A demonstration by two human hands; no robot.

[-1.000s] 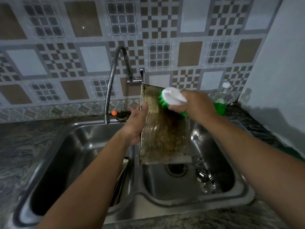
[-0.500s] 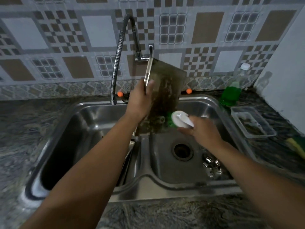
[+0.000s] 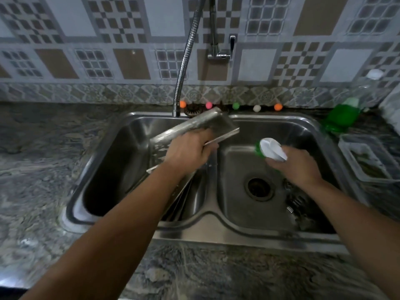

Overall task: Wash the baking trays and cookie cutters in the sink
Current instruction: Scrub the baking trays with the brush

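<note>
Steel double sink (image 3: 249, 237) | left hand (image 3: 188, 151) clamped on tray (image 3: 194, 126) edge — tray tilted over left basin | right hand (image 3: 296, 166) gripping brush (image 3: 271, 150) — above right basin

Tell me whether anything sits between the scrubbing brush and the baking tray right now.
Nothing visible does. The left hand grips the baking tray, tilted over the left basin, and the right hand holds the brush apart from it over the right basin of the sink. Only open air separates them.
</note>
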